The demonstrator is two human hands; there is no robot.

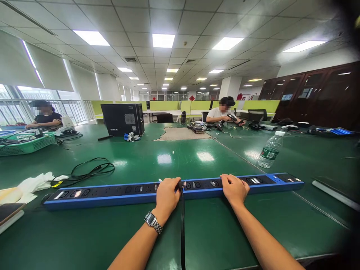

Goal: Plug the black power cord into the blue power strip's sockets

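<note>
A long blue-and-black power strip lies across the green table in front of me, sockets facing up. My left hand, with a metal-band watch on its wrist, is closed on a black plug at the strip's middle. From this plug a black cable runs down toward me. Whether the plug sits fully in a socket is hidden by the fingers. Farther right, my right hand grips the strip across its width, fingers curled over the far edge.
Beyond the strip's right part stands a water bottle. A coiled black cord and crumpled white paper lie at left. Farther back are a black computer case, a green basket and two people seated at the table.
</note>
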